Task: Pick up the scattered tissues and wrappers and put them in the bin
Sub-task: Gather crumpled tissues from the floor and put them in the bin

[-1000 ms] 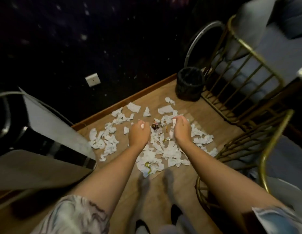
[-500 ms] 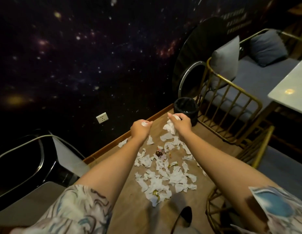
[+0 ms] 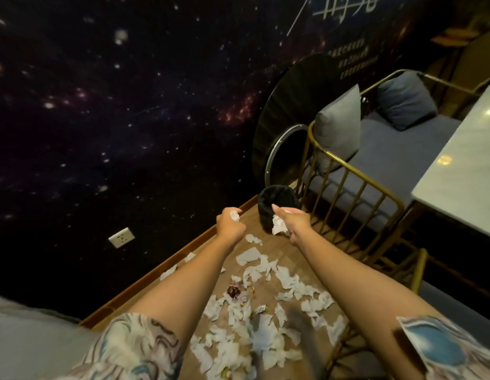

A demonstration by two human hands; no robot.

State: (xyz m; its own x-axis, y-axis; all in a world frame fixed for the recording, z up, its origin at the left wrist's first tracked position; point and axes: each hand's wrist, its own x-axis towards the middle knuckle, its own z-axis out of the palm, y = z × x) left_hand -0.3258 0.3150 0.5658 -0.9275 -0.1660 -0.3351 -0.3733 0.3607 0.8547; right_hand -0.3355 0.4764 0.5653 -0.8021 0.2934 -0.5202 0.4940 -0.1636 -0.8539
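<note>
While both bare arms reach forward from the lower edge of the frame, the left hand (image 3: pixel 229 225) sits at centre frame, closed into a fist around a small wad of white tissue (image 3: pixel 234 215) that shows at the top of the fist. Right of it, the right hand (image 3: pixel 295 224) is pinching a larger crumpled tissue (image 3: pixel 279 225), which hangs below the fingers. This second tissue overlaps the lower front of the bin (image 3: pixel 276 208) in the picture; whether it touches the bin cannot be told.

The bin is a small black round container standing on the wooden floor (image 3: pixel 271 242), just above the hands in the frame, beside the dark starry wall (image 3: pixel 128 119) and close to the gold wire chair (image 3: pixel 356 204) at right centre.

Scattered tissues (image 3: pixel 255 325) cover the floor between the two forearms, from centre frame down to the lower edge. Among them lie a red wrapper (image 3: pixel 233 291) and a shiny wrapper (image 3: pixel 259 309), both near the lower middle.

A white wall socket (image 3: pixel 121 237) sits at left centre. Grey cushions (image 3: pixel 340 135) rest on the bench at upper right, and a pale tabletop (image 3: pixel 466 174) occupies the right edge
</note>
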